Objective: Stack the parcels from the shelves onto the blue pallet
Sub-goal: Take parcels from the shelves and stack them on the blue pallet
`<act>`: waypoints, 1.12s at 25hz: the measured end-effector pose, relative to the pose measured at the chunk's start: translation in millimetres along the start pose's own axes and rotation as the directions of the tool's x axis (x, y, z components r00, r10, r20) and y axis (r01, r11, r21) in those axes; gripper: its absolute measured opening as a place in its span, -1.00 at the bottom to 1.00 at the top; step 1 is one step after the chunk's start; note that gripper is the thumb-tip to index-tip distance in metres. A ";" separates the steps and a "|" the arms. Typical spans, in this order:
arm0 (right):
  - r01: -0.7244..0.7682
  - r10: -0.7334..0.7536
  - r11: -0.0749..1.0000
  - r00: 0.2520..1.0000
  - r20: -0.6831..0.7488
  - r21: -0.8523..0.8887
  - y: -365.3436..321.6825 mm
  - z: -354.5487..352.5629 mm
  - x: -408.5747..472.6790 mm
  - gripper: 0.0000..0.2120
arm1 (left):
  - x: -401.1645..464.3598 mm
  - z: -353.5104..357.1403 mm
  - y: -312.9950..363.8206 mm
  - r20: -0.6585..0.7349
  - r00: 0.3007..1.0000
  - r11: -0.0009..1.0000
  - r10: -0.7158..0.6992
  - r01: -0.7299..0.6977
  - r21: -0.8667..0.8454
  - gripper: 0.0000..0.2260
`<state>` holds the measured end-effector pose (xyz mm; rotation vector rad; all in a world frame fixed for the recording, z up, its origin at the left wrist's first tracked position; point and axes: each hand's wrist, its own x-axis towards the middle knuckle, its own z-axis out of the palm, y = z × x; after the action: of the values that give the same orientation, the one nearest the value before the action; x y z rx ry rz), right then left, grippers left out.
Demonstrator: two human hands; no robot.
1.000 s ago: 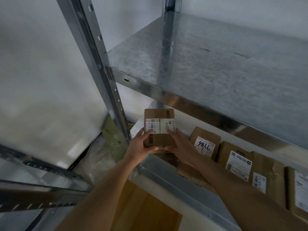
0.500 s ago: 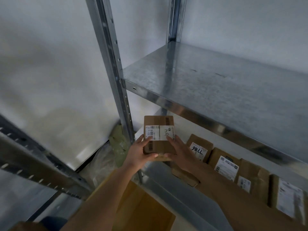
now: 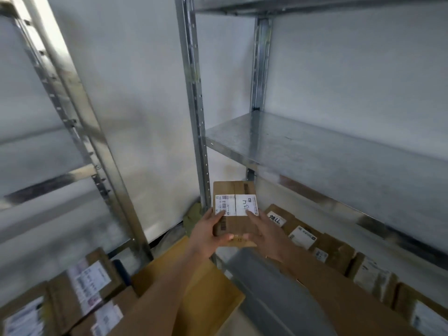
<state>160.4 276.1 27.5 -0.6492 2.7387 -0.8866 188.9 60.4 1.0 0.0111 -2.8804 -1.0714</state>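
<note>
1. The small parcel [image 3: 234,212], a cardboard box with a white label marked in pen, is off the shelf and held in the air in front of the steel upright [image 3: 194,112], carried between both hands
2. The left hand [image 3: 208,235] grips its left edge, thumb under the near end; the right hand [image 3: 263,235] holds the right edge with fingers laid along the label. Keep that two-sided hold and the box level
3. Draw it clear of the upright and the lower shelf lip [image 3: 271,282] before turning
4. The blue pallet is not in view; the stacked parcels [image 3: 80,294] at lower left may mark it, though that is a guess
5. More parcels [image 3: 322,243] lie on the lower shelf, so much work is left
</note>
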 end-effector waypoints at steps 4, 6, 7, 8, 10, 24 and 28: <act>0.133 -0.134 0.989 0.991 -0.009 -0.061 -59.5 -26.0 -54.6 -0.31 | -75.5 -50.7 44.6 -0.114 0.993 0.999 0.023 -0.027 -0.034 -0.30; 0.175 -0.176 0.981 0.984 -0.003 -0.079 -94.7 -36.4 -72.3 -0.30 | -110.0 -81.6 59.1 -0.182 0.983 0.999 0.004 -0.010 -0.032 -0.33; 0.199 -0.199 0.977 0.980 0.010 -0.077 -110.1 -38.9 -77.1 -0.29 | -125.0 -96.7 63.9 -0.210 0.978 1.000 0.004 -0.009 -0.022 -0.34; 0.225 -0.224 0.971 0.974 0.020 -0.077 -124.3 -39.5 -79.4 -0.28 | -139.4 -111.3 67.5 -0.236 0.972 1.000 0.005 -0.008 -0.014 -0.35; 0.288 -0.285 0.955 0.958 0.043 -0.078 -164.5 -38.8 -86.1 -0.28 | -177.7 -148.5 75.0 -0.313 0.950 1.000 -0.006 0.011 0.013 -0.38; 0.765 -0.744 0.643 0.633 0.215 -0.029 -525.1 89.6 -236.1 -0.27 | -554.3 -379.8 22.6 -0.714 0.655 0.906 -0.247 0.417 0.068 -0.32; 0.838 -0.811 0.545 0.526 0.254 0.004 -612.6 148.2 -323.8 -0.30 | -687.1 -417.2 -0.8 -0.759 0.587 0.879 -0.282 0.475 0.041 -0.27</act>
<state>705.8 -94.5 287.0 -2.0542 2.1804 -0.6953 902.1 -191.5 273.2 0.9099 -2.2346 -0.5244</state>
